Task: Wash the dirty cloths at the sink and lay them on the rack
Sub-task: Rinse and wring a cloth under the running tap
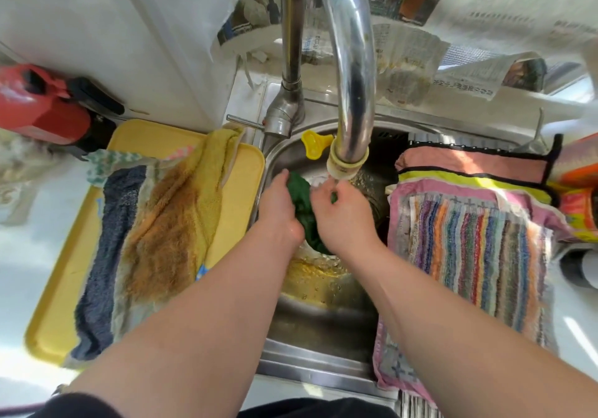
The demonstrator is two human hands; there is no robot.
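Note:
Over the steel sink (323, 317), both my hands hold a dark green cloth (304, 207) under the tap spout (346, 161). My left hand (278, 205) grips its left side, and my right hand (343, 212) pinches its right side just below the running water. Yellowish water pools in the basin under the cloth. On a yellow tray (48, 314) to the left lie a yellow stained cloth (174, 223) and a dark blue one (106, 249). To the right of the sink, a striped multicoloured cloth (472, 255) and a pink cloth (469, 161) lie spread flat.
The tall chrome tap (291, 61) rises at the sink's back, with a yellow plastic piece (314, 144) beside it. A red appliance (42, 106) sits at far left. Newspaper sheets (420, 61) hang behind the sink. Orange packaging (579, 191) is at the right edge.

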